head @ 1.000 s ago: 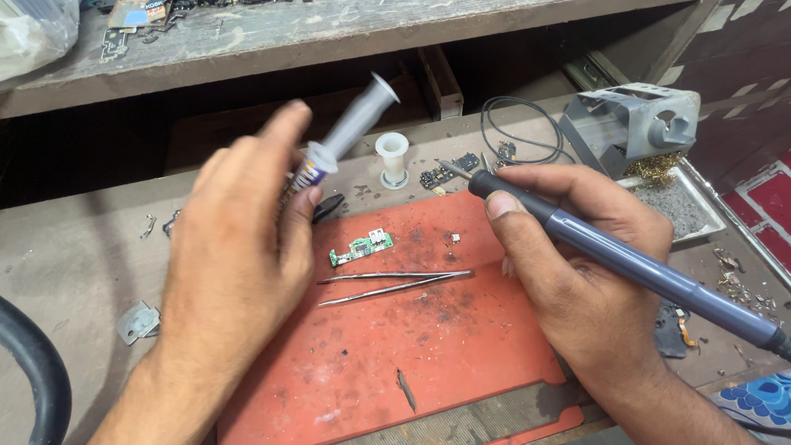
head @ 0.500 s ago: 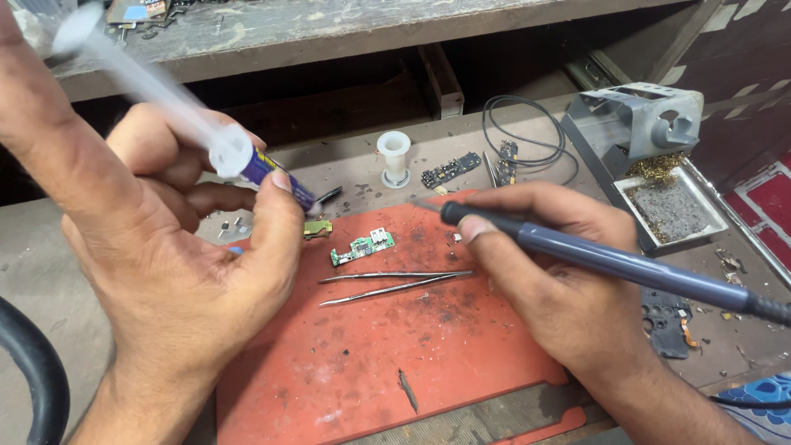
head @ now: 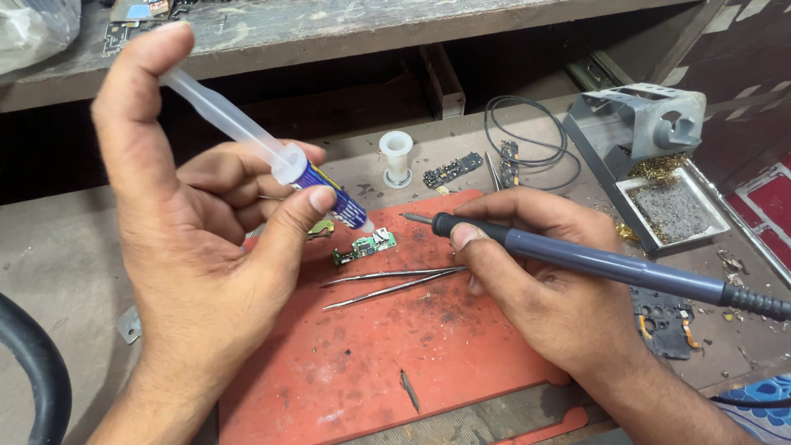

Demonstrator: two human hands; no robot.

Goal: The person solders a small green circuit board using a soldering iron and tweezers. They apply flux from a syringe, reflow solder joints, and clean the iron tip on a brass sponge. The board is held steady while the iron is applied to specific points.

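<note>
My left hand [head: 202,247] grips a clear syringe [head: 272,152] with a blue label, thumb on the plunger end at the upper left. Its nozzle points down at a small green circuit board [head: 364,245] lying on the red mat [head: 395,354]. My right hand [head: 535,280] holds a grey-blue soldering iron [head: 593,262] like a pen, its metal tip just right of the board and above it. Metal tweezers [head: 391,282] lie on the mat below the board, their rear end by my right fingers.
A soldering iron stand [head: 638,124] with a tray of brass wool [head: 671,206] sits at the right. A white spool [head: 396,156], small dark circuit parts [head: 453,170] and a coiled black wire [head: 527,140] lie behind the mat. A black part [head: 663,321] rests at the right.
My left hand turned the syringe from plunger pointing up-right to nozzle pointing down at the board. My right hand brought the iron's tip left, closer to the board.
</note>
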